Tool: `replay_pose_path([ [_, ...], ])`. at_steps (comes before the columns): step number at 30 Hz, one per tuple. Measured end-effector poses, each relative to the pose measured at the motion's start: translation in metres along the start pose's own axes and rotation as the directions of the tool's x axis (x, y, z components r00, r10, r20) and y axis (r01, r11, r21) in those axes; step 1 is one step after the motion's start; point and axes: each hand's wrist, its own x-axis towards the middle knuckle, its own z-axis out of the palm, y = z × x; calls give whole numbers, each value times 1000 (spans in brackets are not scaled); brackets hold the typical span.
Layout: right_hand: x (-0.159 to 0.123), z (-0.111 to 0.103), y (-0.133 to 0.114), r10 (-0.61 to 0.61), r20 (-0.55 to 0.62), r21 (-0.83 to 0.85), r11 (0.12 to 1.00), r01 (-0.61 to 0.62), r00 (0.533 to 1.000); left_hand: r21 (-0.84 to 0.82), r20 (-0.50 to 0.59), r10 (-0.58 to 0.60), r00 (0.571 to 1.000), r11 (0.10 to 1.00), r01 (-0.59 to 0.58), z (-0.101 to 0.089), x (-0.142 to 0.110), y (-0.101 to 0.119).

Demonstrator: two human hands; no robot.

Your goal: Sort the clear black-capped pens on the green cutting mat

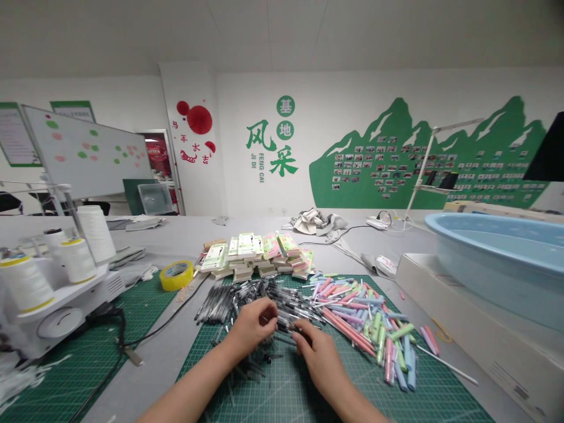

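Note:
My left hand (255,321) is closed, fingertips pinched together over the pile of black and clear pens (268,294); what it pinches is too small to make out. Close by on the right, my right hand (321,358) has its thumb and fingers drawn together at the end of a thin dark pen (285,339). The two hands are a short gap apart. Loose pen parts lie beneath them on the green cutting mat (264,393). Right of the pile are pink, blue, green and purple pens and tubes (374,323), heaped loosely.
Stacked small boxes (251,249) stand behind the pens, with yellow tape (176,275) to their left. A sewing machine with thread cones (66,294) is at left. At right, a blue basin (493,252) rests on a white box (467,329). Grey cloth (317,223) lies behind.

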Motion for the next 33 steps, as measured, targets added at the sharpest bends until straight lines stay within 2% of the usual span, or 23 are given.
replay_pose_path([
  [8, -3, 2, -1, -56, 40, -64, 996, 58, 998, -164, 47, -31, 998, 986, 38, -4, -4, 8],
  [14, -2, 2, 0, -74, 50, -96, 992, 79, 996, -109, 41, -4, 999, 994, 8, -1, -4, 6],
  [20, -4, 1, -3, -107, 71, -120, 986, 115, 992, -254, 52, 2, 999, 967, 11, -1, -5, 7],
  [27, -5, 1, -5, -132, 100, -134, 980, 144, 986, -256, 92, 32, 995, 967, -8, -3, -6, 11],
  [33, -5, 3, -2, -47, -8, -126, 991, 45, 999, -320, 106, 35, 994, 947, 1, -4, -6, 13],
])
